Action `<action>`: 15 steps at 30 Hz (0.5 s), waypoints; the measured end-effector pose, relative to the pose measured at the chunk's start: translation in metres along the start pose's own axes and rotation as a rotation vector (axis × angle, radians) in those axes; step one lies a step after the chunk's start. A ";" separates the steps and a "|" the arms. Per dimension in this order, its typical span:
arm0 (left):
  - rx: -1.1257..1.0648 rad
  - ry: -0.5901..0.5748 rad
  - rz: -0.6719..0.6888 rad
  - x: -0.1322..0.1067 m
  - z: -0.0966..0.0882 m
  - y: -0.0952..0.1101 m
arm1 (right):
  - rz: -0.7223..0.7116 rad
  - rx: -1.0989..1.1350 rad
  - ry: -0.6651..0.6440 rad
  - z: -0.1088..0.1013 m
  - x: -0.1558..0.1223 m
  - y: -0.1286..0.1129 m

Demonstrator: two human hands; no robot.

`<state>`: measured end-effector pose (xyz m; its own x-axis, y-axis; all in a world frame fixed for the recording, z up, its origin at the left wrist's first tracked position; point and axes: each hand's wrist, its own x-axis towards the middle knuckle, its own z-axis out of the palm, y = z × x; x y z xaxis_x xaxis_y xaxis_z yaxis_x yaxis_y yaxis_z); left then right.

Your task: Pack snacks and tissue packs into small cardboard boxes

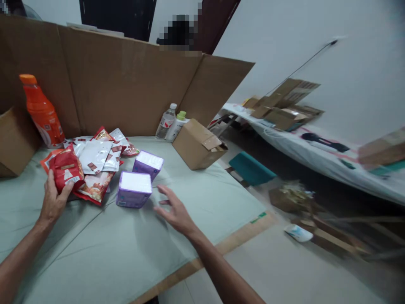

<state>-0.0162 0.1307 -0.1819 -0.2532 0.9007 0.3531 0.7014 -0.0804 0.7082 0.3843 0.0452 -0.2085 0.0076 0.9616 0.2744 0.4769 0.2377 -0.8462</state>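
Note:
My left hand grips the lower edge of a red food packet, thumb across its front. That packet leans on a heap of white pouches and a red-and-cream food bag. To the right of the heap stand two purple-wrapped tissue packs with white tops, the nearer pack partly in front of the farther pack. Just right of them, my right hand hovers with its fingers apart and nothing in it.
A cardboard screen walls off the table's back. Before it stand an orange bottle, a clear water bottle, a white bottle with green cap and a cardboard box. Another box is at left. Beyond the table's right edge is a cluttered second table.

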 end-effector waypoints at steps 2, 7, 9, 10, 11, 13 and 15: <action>-0.002 0.011 -0.015 -0.006 -0.001 0.001 | 0.016 -0.115 0.164 -0.045 0.012 0.012; 0.000 0.108 -0.051 -0.018 -0.001 -0.008 | 0.215 -0.386 0.644 -0.155 0.099 0.038; 0.000 0.138 -0.069 -0.019 -0.001 -0.010 | 0.304 -0.403 0.729 -0.178 0.137 0.045; 0.001 0.147 -0.075 -0.019 0.000 -0.011 | 0.327 -0.396 0.745 -0.184 0.152 0.048; 0.003 0.153 -0.077 -0.019 0.000 -0.011 | 0.336 -0.384 0.748 -0.188 0.165 0.051; 0.006 0.160 -0.068 -0.019 0.000 -0.009 | 0.327 -0.354 0.747 -0.190 0.180 0.056; 0.005 0.167 -0.054 -0.018 -0.001 -0.007 | 0.290 -0.314 0.741 -0.190 0.183 0.058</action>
<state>-0.0170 0.1144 -0.1929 -0.3975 0.8200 0.4118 0.6868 -0.0318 0.7261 0.5799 0.2085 -0.1206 0.6876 0.6145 0.3867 0.5878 -0.1584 -0.7934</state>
